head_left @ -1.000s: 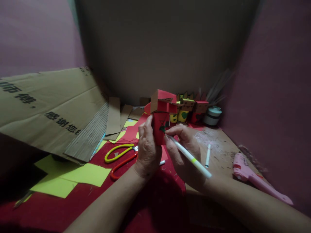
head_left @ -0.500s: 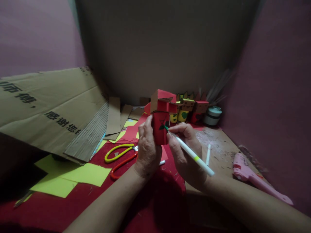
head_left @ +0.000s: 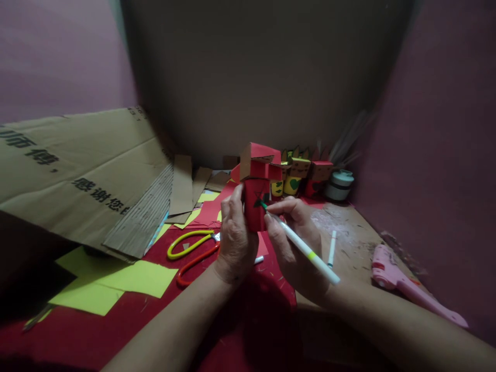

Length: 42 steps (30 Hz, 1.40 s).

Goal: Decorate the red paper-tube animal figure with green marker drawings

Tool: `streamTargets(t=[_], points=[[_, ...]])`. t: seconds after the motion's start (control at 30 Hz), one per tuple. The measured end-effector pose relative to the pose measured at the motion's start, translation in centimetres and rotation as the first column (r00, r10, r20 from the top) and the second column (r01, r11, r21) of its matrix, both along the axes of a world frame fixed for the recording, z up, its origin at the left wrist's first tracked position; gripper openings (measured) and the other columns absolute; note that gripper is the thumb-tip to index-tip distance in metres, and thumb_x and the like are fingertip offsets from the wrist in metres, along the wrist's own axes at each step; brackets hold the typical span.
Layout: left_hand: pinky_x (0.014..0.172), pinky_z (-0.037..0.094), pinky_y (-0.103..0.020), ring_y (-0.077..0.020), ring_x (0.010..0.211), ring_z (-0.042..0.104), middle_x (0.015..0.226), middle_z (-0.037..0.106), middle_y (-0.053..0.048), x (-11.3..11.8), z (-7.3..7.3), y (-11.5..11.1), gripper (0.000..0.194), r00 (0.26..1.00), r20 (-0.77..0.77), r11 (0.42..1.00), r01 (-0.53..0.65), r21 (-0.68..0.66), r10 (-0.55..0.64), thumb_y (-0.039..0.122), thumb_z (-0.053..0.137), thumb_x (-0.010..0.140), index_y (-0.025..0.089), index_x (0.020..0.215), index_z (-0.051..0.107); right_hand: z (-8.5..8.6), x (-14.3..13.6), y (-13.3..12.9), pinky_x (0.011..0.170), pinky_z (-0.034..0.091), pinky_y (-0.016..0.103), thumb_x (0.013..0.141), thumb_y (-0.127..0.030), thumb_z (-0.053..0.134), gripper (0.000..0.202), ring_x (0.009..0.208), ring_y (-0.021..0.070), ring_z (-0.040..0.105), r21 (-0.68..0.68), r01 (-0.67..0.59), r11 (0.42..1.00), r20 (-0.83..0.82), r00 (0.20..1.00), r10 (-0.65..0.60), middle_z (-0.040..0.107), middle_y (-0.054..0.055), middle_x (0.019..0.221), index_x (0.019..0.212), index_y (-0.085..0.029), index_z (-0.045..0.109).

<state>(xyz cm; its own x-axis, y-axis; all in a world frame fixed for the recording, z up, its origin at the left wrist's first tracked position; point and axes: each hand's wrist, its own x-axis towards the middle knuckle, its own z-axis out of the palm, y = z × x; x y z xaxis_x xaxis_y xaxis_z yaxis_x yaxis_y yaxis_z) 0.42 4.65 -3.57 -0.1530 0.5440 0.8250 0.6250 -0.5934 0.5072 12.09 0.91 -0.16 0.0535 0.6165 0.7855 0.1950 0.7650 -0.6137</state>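
Note:
My left hand (head_left: 237,237) is wrapped round a red paper figure (head_left: 254,214), a cylinder topped by a boxy cardboard head covered partly in red. Dark green marks and a thin outline show on the front of its body. In my right hand (head_left: 296,237) is a white marker (head_left: 306,248) with a yellow band, held like a pen. Its green tip meets the cylinder's front beside the dark patch. A white marker cap (head_left: 259,259) seems to lie below the figure, partly hidden by my left hand.
Scissors (head_left: 189,253) with yellow and red handles lie left of my hands, near yellow paper (head_left: 135,278). Large cardboard (head_left: 89,181) leans at the left. Finished-looking paper figures (head_left: 292,175) and a lidded pot (head_left: 340,185) stand behind. A pink glue gun (head_left: 403,281) rests at right.
The marker's tip has shifted slightly left and down on the red figure, and my right hand has moved a little with it. My left hand keeps its hold.

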Motion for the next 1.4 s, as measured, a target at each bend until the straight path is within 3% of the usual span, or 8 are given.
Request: streamTargets(t=[0.6, 0.77, 1.0, 1.17, 1.4], points=[[0.094, 0.059, -0.047, -0.0288, 0.113, 0.062, 0.126, 0.065, -0.015, 0.09, -0.08, 0.31, 0.05, 1.0, 0.007, 1.0, -0.002, 0.023, 0.002, 0.023, 0.059, 0.094, 0.022, 0.143, 0.049, -0.09, -0.09, 0.1, 0.054, 0.046, 0.026, 0.092, -0.016, 0.059, 0.009, 0.06, 0.0099, 0.054, -0.019, -0.015, 1.0, -0.023, 1.0, 0.015, 0.057, -0.005, 0.078, 0.094, -0.024, 0.056], [0.094, 0.058, -0.046, -0.0296, 0.112, 0.062, 0.126, 0.064, -0.019, 0.07, 0.02, 0.28, 0.051, 1.0, 0.002, 1.0, 0.009, 0.019, -0.009, 0.022, 0.059, 0.094, 0.015, 0.143, 0.05, -0.09, 0.05, 0.11, 0.055, 0.045, 0.025, 0.092, -0.014, 0.058, 0.011, 0.059, 0.0092, 0.053, -0.016, -0.046, 0.999, -0.011, 0.999, 0.045, 0.056, -0.006, 0.078, 0.096, -0.024, 0.056], [0.096, 0.058, -0.047, -0.0291, 0.114, 0.062, 0.127, 0.064, -0.018, 0.11, 0.03, 0.15, 0.052, 1.0, -0.002, 1.0, 0.002, 0.001, -0.002, 0.025, 0.06, 0.095, 0.017, 0.145, 0.048, -0.21, 0.1, 0.14, 0.059, 0.045, 0.026, 0.093, -0.016, 0.058, 0.008, 0.064, 0.01, 0.055, -0.013, 0.01, 1.0, 0.004, 1.0, -0.01, 0.057, -0.005, 0.08, 0.097, -0.024, 0.057], [0.094, 0.058, -0.047, -0.0296, 0.111, 0.062, 0.125, 0.065, -0.021, 0.02, 0.09, 0.16, 0.052, 1.0, 0.0, 1.0, 0.007, 0.005, -0.007, 0.022, 0.058, 0.094, 0.011, 0.144, 0.049, -0.18, 0.19, 0.15, 0.059, 0.045, 0.024, 0.093, -0.014, 0.058, 0.01, 0.064, 0.0086, 0.054, 0.004, -0.024, 1.0, 0.004, 1.0, 0.024, 0.057, -0.005, 0.081, 0.096, -0.024, 0.058], [0.095, 0.057, -0.048, -0.0304, 0.112, 0.062, 0.123, 0.065, -0.019, 0.25, 0.19, 0.11, 0.049, 0.999, 0.029, 0.999, 0.02, -0.024, -0.02, 0.023, 0.058, 0.095, 0.013, 0.143, 0.051, -0.19, 0.11, 0.07, 0.058, 0.046, 0.023, 0.092, -0.013, 0.059, 0.011, 0.062, 0.0079, 0.054, -0.005, -0.047, 0.999, 0.0, 0.999, 0.047, 0.056, -0.006, 0.078, 0.095, -0.024, 0.058]])
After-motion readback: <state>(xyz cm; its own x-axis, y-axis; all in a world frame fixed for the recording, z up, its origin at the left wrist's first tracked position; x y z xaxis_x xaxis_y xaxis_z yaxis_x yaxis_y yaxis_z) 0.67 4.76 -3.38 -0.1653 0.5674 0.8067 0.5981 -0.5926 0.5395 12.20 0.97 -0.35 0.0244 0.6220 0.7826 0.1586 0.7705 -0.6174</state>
